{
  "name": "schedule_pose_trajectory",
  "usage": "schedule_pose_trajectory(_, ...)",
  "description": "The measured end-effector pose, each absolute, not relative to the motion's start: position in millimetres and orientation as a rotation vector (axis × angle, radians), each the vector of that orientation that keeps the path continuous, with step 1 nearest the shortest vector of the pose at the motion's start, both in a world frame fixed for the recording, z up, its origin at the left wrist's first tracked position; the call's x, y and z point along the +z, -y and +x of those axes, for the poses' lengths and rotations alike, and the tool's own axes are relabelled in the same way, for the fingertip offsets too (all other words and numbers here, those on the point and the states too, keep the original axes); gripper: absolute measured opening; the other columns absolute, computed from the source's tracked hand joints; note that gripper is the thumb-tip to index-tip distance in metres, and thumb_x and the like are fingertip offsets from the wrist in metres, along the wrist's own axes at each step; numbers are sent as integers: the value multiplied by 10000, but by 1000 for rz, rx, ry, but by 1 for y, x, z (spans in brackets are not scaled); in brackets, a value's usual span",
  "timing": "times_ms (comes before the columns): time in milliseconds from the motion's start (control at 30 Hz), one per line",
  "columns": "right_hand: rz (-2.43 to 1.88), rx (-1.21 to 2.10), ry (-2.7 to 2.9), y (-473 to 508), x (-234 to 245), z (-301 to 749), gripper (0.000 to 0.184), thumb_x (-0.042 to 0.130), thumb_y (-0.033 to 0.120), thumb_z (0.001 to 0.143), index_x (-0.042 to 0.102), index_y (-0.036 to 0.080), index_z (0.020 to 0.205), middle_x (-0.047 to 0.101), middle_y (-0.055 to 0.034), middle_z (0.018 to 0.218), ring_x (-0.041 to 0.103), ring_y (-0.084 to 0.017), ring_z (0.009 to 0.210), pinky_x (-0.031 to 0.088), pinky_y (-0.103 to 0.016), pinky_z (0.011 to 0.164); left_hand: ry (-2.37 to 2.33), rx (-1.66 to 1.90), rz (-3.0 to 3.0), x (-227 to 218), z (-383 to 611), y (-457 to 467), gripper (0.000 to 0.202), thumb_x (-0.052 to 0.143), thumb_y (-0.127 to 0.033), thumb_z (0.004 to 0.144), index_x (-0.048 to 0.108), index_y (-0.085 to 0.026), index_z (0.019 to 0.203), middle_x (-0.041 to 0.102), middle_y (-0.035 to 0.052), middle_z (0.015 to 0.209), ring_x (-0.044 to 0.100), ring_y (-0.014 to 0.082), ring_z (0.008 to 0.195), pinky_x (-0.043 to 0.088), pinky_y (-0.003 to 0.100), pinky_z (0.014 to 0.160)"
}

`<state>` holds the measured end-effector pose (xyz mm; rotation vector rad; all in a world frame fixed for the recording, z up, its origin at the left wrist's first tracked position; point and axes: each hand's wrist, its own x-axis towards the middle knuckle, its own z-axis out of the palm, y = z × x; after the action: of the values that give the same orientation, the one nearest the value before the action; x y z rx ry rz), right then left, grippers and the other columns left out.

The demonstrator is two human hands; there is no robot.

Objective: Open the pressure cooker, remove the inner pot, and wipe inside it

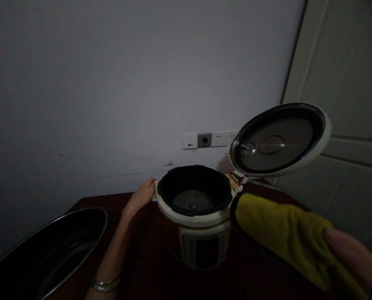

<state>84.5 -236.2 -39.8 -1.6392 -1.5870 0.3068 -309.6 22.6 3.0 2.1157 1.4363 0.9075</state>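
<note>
An electric pressure cooker (204, 243) stands upright with its round lid (273, 141) swung up to the right. No inner pot sits in it; a small round button shows at the bottom of the dark cavity. My left hand (144, 193) is closed on the white side handle at the cooker's left. A yellow-green cloth (273, 221), partly folded, stretches from my right hand (351, 252) toward the cooker's right side. The right hand is blurred at the edge of view, its fingers mostly hidden by the cloth it holds.
A large dark vessel with a shiny rim (106, 218) sits at the lower left. The dark red table (145, 250) runs up to the grey wall, which carries a row of sockets (218, 139). A pale panelled door (345, 96) stands at right.
</note>
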Motion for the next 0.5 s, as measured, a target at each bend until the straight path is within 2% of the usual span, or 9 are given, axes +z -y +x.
schedule_pose_trajectory(33, -1601, 290, 1448, 229, -6, 71, 545, 233, 661, 820, 606, 435, 1146, 687, -127, 701, 660, -291, 614, 547, -374, 508, -1441, 901, 2106, 3, -310, -22, 320, 370, -359, 806, 615, -179, 905, 687, 83, 904, 608, 244, 872, 459, 344, 774)
schedule_pose_trajectory(100, -1372, 325, 1553, 205, 55, 36, 485, 376, 655, 818, 652, 345, 1069, 688, -119, 756, 659, -259, 702, 553, -348, 620, -1442, 887, 2091, 4, -309, -22, 327, 370, -369, 807, 617, -178, 904, 691, 83, 910, 609, 248, 874, 460, 349, 777)
schedule_pose_trajectory(200, -1094, 187, 1911, 148, 107, -15, 395, 519, 552, 816, 662, 226, 988, 685, -62, 869, 624, -228, 804, 512, -384, 785, -1448, 891, 2081, 4, -309, -21, 332, 372, -379, 809, 623, -185, 909, 696, 81, 935, 610, 256, 906, 459, 352, 786)
schedule_pose_trajectory(300, -984, 206, 2240, 82, 105, -44, 274, 513, 388, 867, 657, 189, 991, 676, -47, 949, 594, -192, 864, 452, -350, 855, -1489, 909, 2073, 3, -309, -22, 326, 379, -372, 805, 627, -197, 926, 698, 82, 957, 607, 265, 946, 456, 351, 791)
schedule_pose_trajectory(400, -1014, 244, 2495, 34, 76, -56, 198, 540, 288, 862, 684, 181, 944, 685, -49, 882, 599, -163, 783, 442, -286, 789, -1496, 903, 2077, 2, -310, -22, 328, 375, -369, 808, 630, -204, 932, 700, 79, 942, 613, 261, 925, 456, 349, 779)
schedule_pose_trajectory(500, -1166, 437, 2648, 14, 49, -58, 114, 614, 216, 791, 716, 175, 822, 684, -23, 732, 594, -131, 630, 443, -244, 691, -1475, 910, 2077, 1, -311, -22, 322, 379, -374, 810, 633, -211, 923, 700, 70, 913, 617, 254, 889, 456, 346, 761)
